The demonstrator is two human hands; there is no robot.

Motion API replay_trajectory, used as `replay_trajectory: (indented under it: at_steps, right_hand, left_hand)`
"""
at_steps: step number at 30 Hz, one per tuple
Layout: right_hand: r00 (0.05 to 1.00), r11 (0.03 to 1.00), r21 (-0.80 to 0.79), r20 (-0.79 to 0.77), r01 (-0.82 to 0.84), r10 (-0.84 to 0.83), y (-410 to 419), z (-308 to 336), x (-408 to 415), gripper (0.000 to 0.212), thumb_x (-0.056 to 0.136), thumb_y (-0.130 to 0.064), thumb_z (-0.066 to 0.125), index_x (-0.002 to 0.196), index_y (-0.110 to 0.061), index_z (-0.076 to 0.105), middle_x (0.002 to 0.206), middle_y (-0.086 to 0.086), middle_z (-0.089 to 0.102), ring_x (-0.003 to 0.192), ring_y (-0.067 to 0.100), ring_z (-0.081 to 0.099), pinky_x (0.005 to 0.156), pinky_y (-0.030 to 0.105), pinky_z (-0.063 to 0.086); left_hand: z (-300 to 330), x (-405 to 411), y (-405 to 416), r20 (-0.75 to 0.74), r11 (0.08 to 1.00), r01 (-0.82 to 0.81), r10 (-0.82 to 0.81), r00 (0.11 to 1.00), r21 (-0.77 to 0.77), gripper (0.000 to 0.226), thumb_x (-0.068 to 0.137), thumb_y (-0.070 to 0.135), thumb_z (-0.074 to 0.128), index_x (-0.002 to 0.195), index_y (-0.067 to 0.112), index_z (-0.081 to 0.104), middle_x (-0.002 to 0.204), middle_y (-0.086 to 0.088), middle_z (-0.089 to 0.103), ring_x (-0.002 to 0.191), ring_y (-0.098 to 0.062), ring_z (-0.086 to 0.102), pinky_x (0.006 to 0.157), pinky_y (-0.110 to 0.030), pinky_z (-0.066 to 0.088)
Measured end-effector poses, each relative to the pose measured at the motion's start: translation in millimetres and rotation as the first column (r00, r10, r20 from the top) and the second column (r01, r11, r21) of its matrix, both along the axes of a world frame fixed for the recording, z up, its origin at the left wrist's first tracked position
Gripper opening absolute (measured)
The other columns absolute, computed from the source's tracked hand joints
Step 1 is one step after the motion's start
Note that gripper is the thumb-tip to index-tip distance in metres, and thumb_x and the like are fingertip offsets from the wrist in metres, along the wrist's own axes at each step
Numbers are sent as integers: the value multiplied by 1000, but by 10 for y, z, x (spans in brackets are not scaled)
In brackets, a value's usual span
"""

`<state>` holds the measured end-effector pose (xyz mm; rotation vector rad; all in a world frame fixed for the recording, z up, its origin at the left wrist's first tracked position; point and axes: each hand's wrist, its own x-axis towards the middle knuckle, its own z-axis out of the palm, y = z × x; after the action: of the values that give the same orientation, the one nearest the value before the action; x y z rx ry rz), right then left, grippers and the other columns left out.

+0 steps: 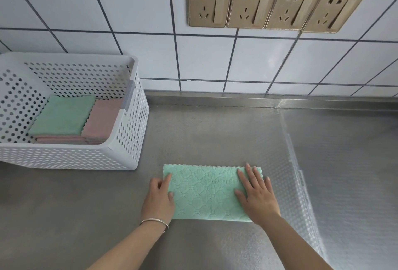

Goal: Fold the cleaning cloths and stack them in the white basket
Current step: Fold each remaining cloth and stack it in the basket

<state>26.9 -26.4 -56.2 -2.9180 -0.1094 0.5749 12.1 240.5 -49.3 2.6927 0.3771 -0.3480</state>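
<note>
A green cleaning cloth (pixel 204 192), folded into a wide rectangle, lies flat on the steel counter in front of me. My left hand (pixel 159 196) rests at its left edge with fingers touching the fabric. My right hand (pixel 256 194) lies flat on its right end, fingers straight and spread. At the left stands the white perforated basket (pixel 71 157). Inside it a folded green cloth (pixel 62 116) lies on top of pink ones, and a folded pink cloth (pixel 101 118) sits beside it.
The steel counter (pixel 215 131) runs back to a white tiled wall with a row of several gold sockets (pixel 277 4). A clear textured plastic sheet (pixel 323 172) covers the counter's right side. A metal bangle (pixel 155 222) circles my left wrist.
</note>
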Motion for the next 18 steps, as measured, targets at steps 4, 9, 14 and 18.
replay_trajectory:
  at_steps: [4, 9, 14, 18]
  right_hand:
    - [961, 964, 150, 138, 218, -239, 46, 120, -46, 63, 93, -45, 39, 148, -23, 19, 156, -2, 13, 143, 18, 16, 116, 35, 17]
    - [613, 498, 514, -69, 698, -787, 82, 273, -128, 49, 85, -15, 58, 131, -11, 44, 129, 8, 42, 109, 25, 50, 90, 40, 44]
    - [593, 463, 419, -266, 781, -760, -22, 333, -119, 51, 85, -18, 56, 133, -11, 41, 122, 6, 52, 93, 17, 49, 75, 31, 40]
    - [598, 535, 267, -341, 801, -726, -42, 438, -65, 19, 83, -19, 56, 100, -12, 58, 84, 2, 57, 74, 16, 52, 61, 25, 36]
  left_hand:
    - [-53, -49, -68, 166, 973, 123, -157, 974, 194, 52, 60, 21, 69, 112, 17, 63, 118, -8, 53, 99, -28, 49, 80, -42, 47]
    - [-44, 62, -330, 8, 818, 528, -544, 839, 228, 61, 83, 58, 33, 135, 27, 41, 145, 0, 35, 134, -25, 29, 109, -51, 12]
    - [-127, 153, -545, -149, 649, 734, -720, 678, 201, 85, 79, 77, 19, 144, 36, -16, 150, 0, -33, 135, -23, -37, 109, -58, -17]
    - [-101, 174, -580, -224, 663, 727, -692, 687, 181, 91, 72, 81, 21, 133, 40, -34, 141, 1, -46, 129, -25, -44, 106, -59, -23]
